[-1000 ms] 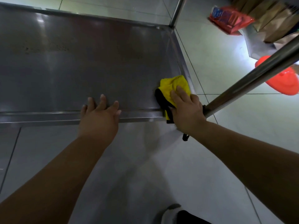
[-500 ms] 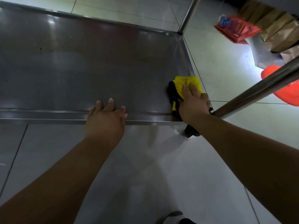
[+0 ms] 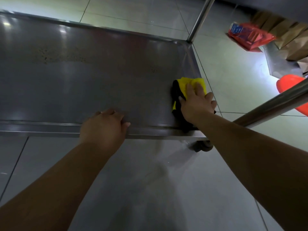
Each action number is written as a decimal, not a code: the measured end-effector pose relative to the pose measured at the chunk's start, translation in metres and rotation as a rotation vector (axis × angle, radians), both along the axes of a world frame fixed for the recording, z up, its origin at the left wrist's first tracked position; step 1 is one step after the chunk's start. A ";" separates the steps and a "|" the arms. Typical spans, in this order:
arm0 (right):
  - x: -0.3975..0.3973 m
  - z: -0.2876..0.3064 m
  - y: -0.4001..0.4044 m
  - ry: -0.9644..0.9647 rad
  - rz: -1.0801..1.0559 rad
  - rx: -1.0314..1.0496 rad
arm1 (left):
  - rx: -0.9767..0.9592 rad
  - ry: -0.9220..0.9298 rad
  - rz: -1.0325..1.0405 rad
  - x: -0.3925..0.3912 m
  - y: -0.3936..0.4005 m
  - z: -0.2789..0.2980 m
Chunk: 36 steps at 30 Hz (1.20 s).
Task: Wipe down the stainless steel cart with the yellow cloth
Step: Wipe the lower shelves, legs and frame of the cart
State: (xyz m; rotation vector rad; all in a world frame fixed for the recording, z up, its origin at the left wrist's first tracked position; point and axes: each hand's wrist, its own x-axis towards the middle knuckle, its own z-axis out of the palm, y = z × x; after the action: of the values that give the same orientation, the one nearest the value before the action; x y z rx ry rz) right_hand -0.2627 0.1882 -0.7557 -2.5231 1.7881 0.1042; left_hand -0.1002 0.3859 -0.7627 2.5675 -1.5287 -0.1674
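Pressing flat on the yellow cloth [image 3: 191, 84], the right hand [image 3: 196, 104] has its fingers [image 3: 199, 88] stretched nearly straight on top of it; the cloth's yellow edge shows just beyond the fingertips and its black part lies under the palm and toward the thumb side. Cloth and hand sit at the right end of the stainless steel cart [image 3: 93, 77], on its lower shelf, just beside the raised right rim. A patch of dull specks marks the shelf well to the left of these fingers. The left hand [image 3: 105, 129] rests on the shelf's near rim, fingers curled over the edge and touching the steel. Well to the right of the fingers, on the tiled floor, lie a red bag [image 3: 250, 36] and an orange lid [image 3: 290, 94].
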 end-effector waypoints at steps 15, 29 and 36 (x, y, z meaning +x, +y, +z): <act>0.030 0.003 -0.015 -0.006 0.220 0.070 | -0.120 0.138 -0.007 0.014 -0.012 -0.017; 0.057 0.006 -0.020 -0.049 0.212 0.086 | -0.093 0.183 -0.005 0.015 -0.012 -0.019; 0.043 0.013 -0.028 -0.047 0.192 0.080 | -0.128 0.203 0.061 0.014 -0.010 -0.012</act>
State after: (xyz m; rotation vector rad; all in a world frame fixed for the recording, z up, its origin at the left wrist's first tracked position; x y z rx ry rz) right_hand -0.2193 0.1603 -0.7424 -2.6104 1.4906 0.1193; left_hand -0.0862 0.3762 -0.7749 2.4113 -1.3427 -0.3034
